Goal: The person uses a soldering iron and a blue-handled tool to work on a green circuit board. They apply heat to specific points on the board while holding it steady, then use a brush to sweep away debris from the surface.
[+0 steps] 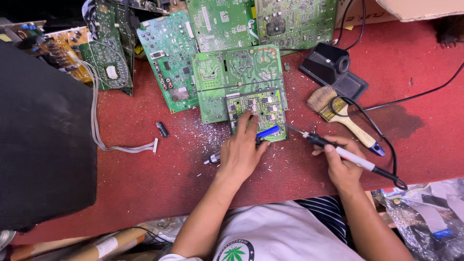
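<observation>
Bare red bench (145, 169) lies open left of the work, crossed only by a grey ribbon cable (96, 121). Left hand (240, 150) grips a blue-handled tool (265, 132), fingers pressing the small green board (258, 113) near its lower edge. Right hand (344, 166) clasps the soldering iron (333, 149), tip at the board's right edge. Brush (338, 113) just beyond.

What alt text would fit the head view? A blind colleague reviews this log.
A person's right hand holds a soldering iron toward a small green circuit board that the left hand, gripping a blue-handled tool, steadies on a red table. More boards, a paintbrush and an iron stand lie behind.
</observation>
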